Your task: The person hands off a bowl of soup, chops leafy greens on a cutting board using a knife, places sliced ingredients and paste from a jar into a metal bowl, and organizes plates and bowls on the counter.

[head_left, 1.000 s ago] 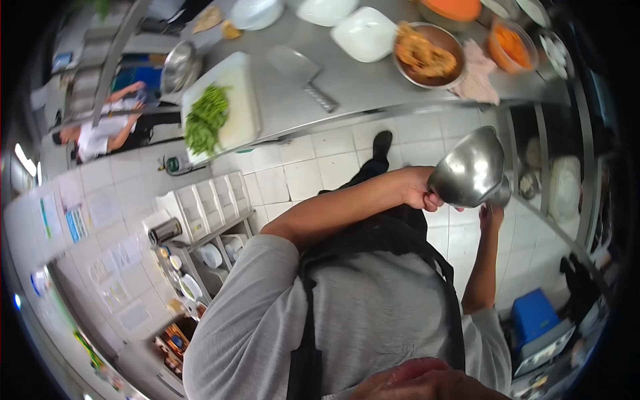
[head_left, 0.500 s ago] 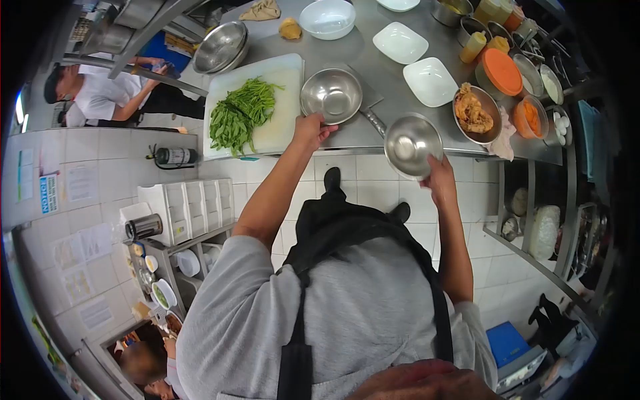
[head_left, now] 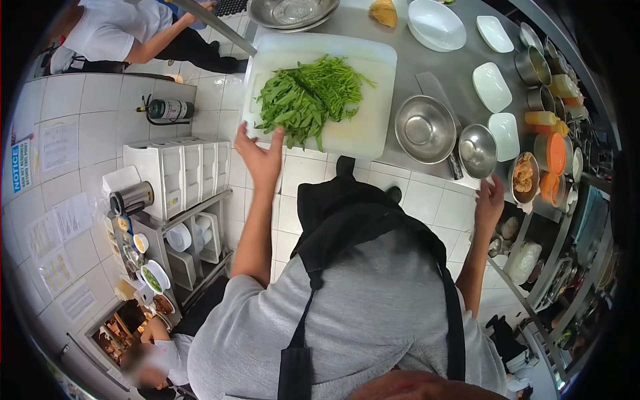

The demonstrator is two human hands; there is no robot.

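My left hand point(head_left: 261, 159) is open, thumb and fingers spread, at the near edge of the white cutting board point(head_left: 363, 137). On the board lies a heap of cut leafy greens point(head_left: 303, 100), its leaves just beyond that hand. My right hand point(head_left: 490, 200) has its fingers closed at the near rim of a small metal bowl point(head_left: 478, 152), by the counter's front edge. Left of this bowl stands a wider metal bowl point(head_left: 425, 130). A knife point(head_left: 456, 167) lies partly under the wider bowl, its handle pointing at me between the two bowls.
White dishes point(head_left: 492, 87) stand farther back on the steel counter point(head_left: 410, 57). To the right are a bowl of fried food point(head_left: 525, 175), an orange-lidded container point(head_left: 551, 153) and sauce bottles point(head_left: 541, 119). A co-worker point(head_left: 123, 30) stands at upper left, another person point(head_left: 163, 353) at lower left.
My left hand has let go of the wider metal bowl and moved left to the board. My right hand has brought the small bowl over the counter, beside the wider one. The view has shifted left.
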